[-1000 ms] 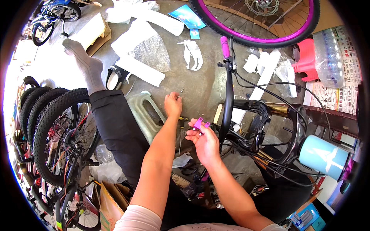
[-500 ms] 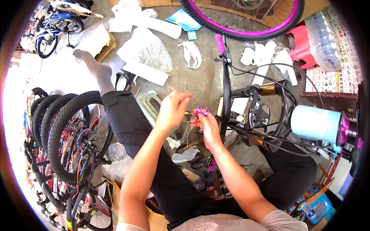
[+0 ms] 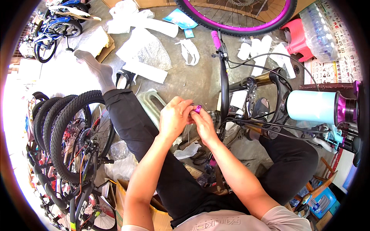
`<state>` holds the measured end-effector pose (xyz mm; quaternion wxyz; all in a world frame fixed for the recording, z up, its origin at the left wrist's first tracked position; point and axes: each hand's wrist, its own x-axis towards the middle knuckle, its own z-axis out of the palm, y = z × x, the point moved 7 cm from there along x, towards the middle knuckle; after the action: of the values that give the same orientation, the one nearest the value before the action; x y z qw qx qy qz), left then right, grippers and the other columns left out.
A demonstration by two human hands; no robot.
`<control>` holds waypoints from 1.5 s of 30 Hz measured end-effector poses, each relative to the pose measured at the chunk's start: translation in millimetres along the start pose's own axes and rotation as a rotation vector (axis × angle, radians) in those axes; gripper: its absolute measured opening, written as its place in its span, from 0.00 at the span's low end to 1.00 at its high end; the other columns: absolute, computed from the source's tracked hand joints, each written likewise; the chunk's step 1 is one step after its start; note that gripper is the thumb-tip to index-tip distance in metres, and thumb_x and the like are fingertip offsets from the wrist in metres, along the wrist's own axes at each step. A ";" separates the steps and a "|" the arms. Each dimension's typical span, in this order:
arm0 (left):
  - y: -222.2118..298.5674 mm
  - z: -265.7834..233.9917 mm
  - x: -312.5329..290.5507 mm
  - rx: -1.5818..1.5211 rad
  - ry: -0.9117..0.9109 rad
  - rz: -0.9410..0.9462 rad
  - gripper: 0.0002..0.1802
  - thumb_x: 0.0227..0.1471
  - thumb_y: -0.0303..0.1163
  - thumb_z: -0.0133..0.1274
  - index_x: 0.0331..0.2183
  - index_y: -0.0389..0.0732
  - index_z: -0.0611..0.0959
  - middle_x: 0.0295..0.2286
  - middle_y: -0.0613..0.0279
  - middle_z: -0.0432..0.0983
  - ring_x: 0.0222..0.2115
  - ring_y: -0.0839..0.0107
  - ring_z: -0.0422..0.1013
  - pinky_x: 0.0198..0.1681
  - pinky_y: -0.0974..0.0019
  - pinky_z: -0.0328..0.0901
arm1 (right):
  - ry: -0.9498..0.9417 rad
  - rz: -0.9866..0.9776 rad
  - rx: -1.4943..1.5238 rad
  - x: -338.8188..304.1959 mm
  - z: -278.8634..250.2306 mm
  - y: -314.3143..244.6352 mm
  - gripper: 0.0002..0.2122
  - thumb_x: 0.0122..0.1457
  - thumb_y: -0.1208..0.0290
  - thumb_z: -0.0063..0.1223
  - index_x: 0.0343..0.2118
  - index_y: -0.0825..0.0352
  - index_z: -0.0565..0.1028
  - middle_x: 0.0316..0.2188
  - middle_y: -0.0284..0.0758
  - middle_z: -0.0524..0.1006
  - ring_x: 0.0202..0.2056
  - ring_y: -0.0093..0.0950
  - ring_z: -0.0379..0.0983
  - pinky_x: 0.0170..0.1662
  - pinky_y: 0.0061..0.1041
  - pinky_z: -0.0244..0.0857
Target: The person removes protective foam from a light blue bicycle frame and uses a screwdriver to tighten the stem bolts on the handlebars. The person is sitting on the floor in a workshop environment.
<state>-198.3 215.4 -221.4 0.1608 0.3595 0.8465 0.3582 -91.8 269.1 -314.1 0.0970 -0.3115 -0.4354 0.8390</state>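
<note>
A small purple metal stem faceplate (image 3: 197,109), the clamp piece for a handlebar, is pinched in the fingertips of my right hand (image 3: 204,126). My left hand (image 3: 172,117) meets it from the left. Its fingers are closed at the edge of the piece, and whatever they grip is too small and hidden to make out. Just right of my hands stands the black handlebar (image 3: 224,82) with a purple grip (image 3: 216,40). Beyond it are the black bicycle fork (image 3: 282,102) and the light blue frame tube (image 3: 311,107).
Black cables (image 3: 266,124) run across to the right of my hands. A purple-rimmed wheel (image 3: 266,29) stands at the far side, near a red stool (image 3: 298,42). Parked bicycles with knobby tyres (image 3: 58,146) line the left. White foam wrap (image 3: 144,52) lies on the floor.
My left hand has moved right and down to meet the right hand at the faceplate. The purple piece has tilted and is now more covered by fingers. The view has shifted slightly.
</note>
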 end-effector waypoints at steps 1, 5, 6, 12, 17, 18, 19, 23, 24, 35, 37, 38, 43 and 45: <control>0.0 -1.3 -0.3 0.014 0.023 0.015 0.09 0.50 0.28 0.62 0.36 0.39 0.87 0.29 0.54 0.78 0.30 0.55 0.76 0.34 0.58 0.70 | 0.000 0.001 0.001 0.1 0.8 0.4 0.11 0.69 0.71 0.42 0.47 0.70 0.73 0.39 0.32 0.77 0.36 0.22 0.75 0.40 0.24 0.69; 1.4 -2.1 -2.4 0.071 0.059 0.030 0.09 0.50 0.27 0.62 0.37 0.39 0.87 0.29 0.55 0.77 0.29 0.56 0.76 0.33 0.59 0.71 | 0.012 0.007 -0.023 0.3 -0.2 3.8 0.11 0.69 0.71 0.42 0.46 0.70 0.73 0.38 0.33 0.77 0.35 0.23 0.75 0.40 0.24 0.69; 2.4 -1.3 -3.3 0.070 0.057 0.031 0.09 0.50 0.27 0.62 0.37 0.39 0.87 0.29 0.55 0.77 0.29 0.56 0.76 0.33 0.59 0.71 | 0.021 -0.006 -0.017 0.5 -1.7 2.9 0.11 0.69 0.71 0.42 0.46 0.70 0.73 0.37 0.33 0.77 0.35 0.23 0.75 0.40 0.24 0.70; 2.7 0.3 -7.3 0.115 0.062 0.020 0.10 0.50 0.28 0.62 0.37 0.38 0.87 0.29 0.55 0.77 0.29 0.55 0.76 0.33 0.59 0.71 | 0.041 -0.020 -0.047 -0.1 -3.8 3.9 0.11 0.68 0.71 0.42 0.45 0.70 0.74 0.34 0.33 0.77 0.34 0.23 0.75 0.40 0.24 0.70; -1.4 4.2 -6.9 0.052 0.055 0.023 0.13 0.49 0.30 0.64 0.38 0.37 0.86 0.28 0.54 0.77 0.28 0.56 0.76 0.33 0.60 0.70 | -0.050 -0.035 -0.138 1.0 -3.6 9.0 0.12 0.68 0.70 0.40 0.45 0.70 0.74 0.36 0.33 0.77 0.34 0.23 0.75 0.40 0.25 0.69; -2.9 4.0 -6.9 0.052 0.055 0.023 0.13 0.49 0.30 0.64 0.38 0.37 0.86 0.28 0.54 0.77 0.28 0.56 0.76 0.33 0.60 0.70 | -0.063 -0.026 -0.116 1.1 -2.8 9.3 0.12 0.67 0.70 0.40 0.45 0.71 0.74 0.37 0.33 0.77 0.35 0.23 0.74 0.41 0.25 0.69; -5.3 4.8 -7.1 0.062 0.026 0.021 0.15 0.48 0.31 0.65 0.40 0.36 0.86 0.28 0.55 0.76 0.27 0.59 0.76 0.31 0.61 0.69 | -0.063 -0.025 -0.116 0.7 -2.6 8.8 0.12 0.67 0.70 0.40 0.45 0.71 0.74 0.37 0.33 0.77 0.35 0.23 0.74 0.41 0.25 0.69; -13.3 1.1 1.5 -0.073 -0.064 -0.093 0.22 0.47 0.31 0.67 0.45 0.35 0.84 0.26 0.57 0.75 0.23 0.67 0.74 0.28 0.65 0.68 | -0.038 0.048 0.033 -3.5 -1.6 -1.4 0.13 0.68 0.70 0.41 0.46 0.71 0.75 0.40 0.33 0.78 0.38 0.22 0.74 0.43 0.24 0.69; -17.9 0.6 5.4 -0.082 -0.047 -0.070 0.24 0.46 0.28 0.66 0.47 0.34 0.83 0.25 0.58 0.74 0.23 0.70 0.72 0.28 0.67 0.68 | -0.019 0.064 0.051 -3.6 -4.4 -2.5 0.13 0.69 0.69 0.41 0.47 0.72 0.75 0.41 0.34 0.78 0.39 0.23 0.74 0.44 0.24 0.69; -211.9 146.1 85.5 0.195 -0.089 -0.516 0.18 0.50 0.39 0.63 0.38 0.37 0.80 0.37 0.47 0.79 0.40 0.50 0.77 0.42 0.51 0.72 | 0.015 0.226 0.067 -5.4 -16.6 21.8 0.16 0.69 0.68 0.42 0.53 0.72 0.73 0.46 0.39 0.78 0.40 0.26 0.75 0.47 0.27 0.69; -213.5 156.2 83.2 0.346 0.111 -0.580 0.17 0.51 0.41 0.61 0.36 0.38 0.78 0.37 0.50 0.78 0.38 0.48 0.77 0.42 0.50 0.72 | 0.014 0.239 0.091 -5.3 -20.2 29.0 0.15 0.70 0.69 0.42 0.53 0.72 0.73 0.46 0.39 0.78 0.40 0.26 0.75 0.47 0.27 0.69; -219.8 161.2 81.3 0.330 0.109 -0.591 0.17 0.52 0.41 0.61 0.34 0.39 0.76 0.40 0.49 0.75 0.39 0.46 0.77 0.43 0.49 0.72 | 0.011 0.245 0.087 -5.7 -18.6 29.1 0.15 0.70 0.69 0.42 0.53 0.72 0.73 0.45 0.39 0.78 0.40 0.26 0.75 0.47 0.27 0.69; -217.2 148.5 77.1 0.271 0.076 -0.605 0.13 0.53 0.36 0.59 0.33 0.37 0.78 0.33 0.50 0.79 0.35 0.51 0.79 0.39 0.52 0.73 | 0.019 0.215 -0.001 4.8 -20.9 21.5 0.15 0.69 0.68 0.41 0.52 0.71 0.73 0.46 0.38 0.78 0.41 0.26 0.74 0.47 0.27 0.69; -198.7 123.0 76.1 0.200 0.034 -0.626 0.11 0.53 0.33 0.58 0.32 0.36 0.79 0.30 0.52 0.81 0.32 0.55 0.80 0.37 0.56 0.74 | 0.042 0.163 -0.035 10.3 -29.6 18.7 0.15 0.69 0.68 0.41 0.52 0.71 0.73 0.45 0.38 0.78 0.39 0.25 0.75 0.46 0.26 0.69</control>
<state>-283.7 234.4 -451.1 0.2130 0.0899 0.9494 0.2125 -79.9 282.1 -346.0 0.0318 -0.3649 -0.4210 0.8298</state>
